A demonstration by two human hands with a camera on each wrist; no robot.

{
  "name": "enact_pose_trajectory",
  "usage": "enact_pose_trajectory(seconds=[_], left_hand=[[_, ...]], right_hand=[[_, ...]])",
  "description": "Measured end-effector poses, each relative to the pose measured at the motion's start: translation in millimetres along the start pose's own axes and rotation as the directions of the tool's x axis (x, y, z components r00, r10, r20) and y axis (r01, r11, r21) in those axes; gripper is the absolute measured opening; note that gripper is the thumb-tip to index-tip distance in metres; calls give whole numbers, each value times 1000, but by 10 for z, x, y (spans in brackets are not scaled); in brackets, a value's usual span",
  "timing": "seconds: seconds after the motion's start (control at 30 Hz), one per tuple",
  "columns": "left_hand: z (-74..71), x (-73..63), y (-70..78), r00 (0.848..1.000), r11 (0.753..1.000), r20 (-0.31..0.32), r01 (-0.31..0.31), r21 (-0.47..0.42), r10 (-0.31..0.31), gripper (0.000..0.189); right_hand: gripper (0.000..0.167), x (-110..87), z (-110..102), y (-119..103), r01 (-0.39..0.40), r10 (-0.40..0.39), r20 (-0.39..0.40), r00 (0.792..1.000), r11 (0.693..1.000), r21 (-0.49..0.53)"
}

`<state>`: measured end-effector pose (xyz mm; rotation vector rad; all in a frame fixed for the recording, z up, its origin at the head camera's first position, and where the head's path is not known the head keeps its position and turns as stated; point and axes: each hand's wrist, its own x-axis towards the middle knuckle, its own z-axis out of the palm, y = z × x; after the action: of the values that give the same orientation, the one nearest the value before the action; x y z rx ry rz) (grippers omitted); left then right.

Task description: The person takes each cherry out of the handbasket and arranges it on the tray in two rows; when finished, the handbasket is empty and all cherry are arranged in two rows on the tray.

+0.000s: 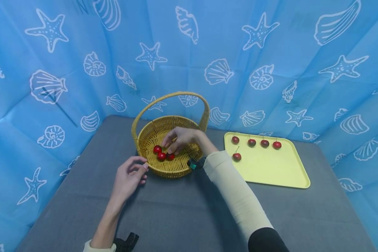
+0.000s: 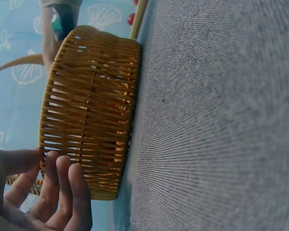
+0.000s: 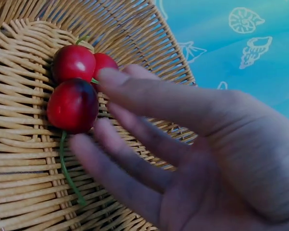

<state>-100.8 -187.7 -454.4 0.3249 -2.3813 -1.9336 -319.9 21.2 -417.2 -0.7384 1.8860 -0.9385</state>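
Note:
A woven basket [image 1: 168,172] with a tall arched handle stands on the table. Its near-left rim is pinched between the thumb and index finger of my left hand [image 1: 129,178], the other fingers lying along the outer wall in the left wrist view. Inside, my right hand [image 1: 184,136] hovers over three red cherries grouped on the woven bottom. Its fingers are parted and slightly blurred, with nothing gripped between them. Closest to those fingertips is a cherry [image 3: 73,106] with a dark patch and a green stem; another cherry [image 3: 74,63] and a partly hidden one [image 3: 105,62] lie against it.
Right of the basket lies a yellow tray [image 1: 271,168] with several stemmed cherries: a row along its far edge and one cherry [image 1: 237,157] below at the left. A grey cloth [image 1: 176,210] covers the table. Behind hangs a blue curtain [image 1: 182,70] with shell prints.

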Motion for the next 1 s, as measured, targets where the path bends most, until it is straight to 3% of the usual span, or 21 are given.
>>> enact_pose_trajectory(seconds=[0.2,0.37,0.6,0.77,1.0], left_hand=[[-1,6,-1,1000,1000,-1,-3,3,3,29],[1,8,-1,1000,1000,-6,-4,15,4,28],[8,5,6,1000,1000,-5,3,24,-3,28],[8,5,5,1000,1000,-5,-3,26,3,27],[0,6,-5,1000,1000,-4,3,15,-3,28]], right_hand=[[40,-43,46,-32,-57,57,58,997,998,13],[39,-18,61,-39,-68,69,43,997,997,-24],[35,28,15,17,-12,9,-17,1000,982,-188],[34,15,-21,22,0,-9,-33,999,970,-242],[35,-79,-96,-36,51,-70,-78,994,975,-217]])
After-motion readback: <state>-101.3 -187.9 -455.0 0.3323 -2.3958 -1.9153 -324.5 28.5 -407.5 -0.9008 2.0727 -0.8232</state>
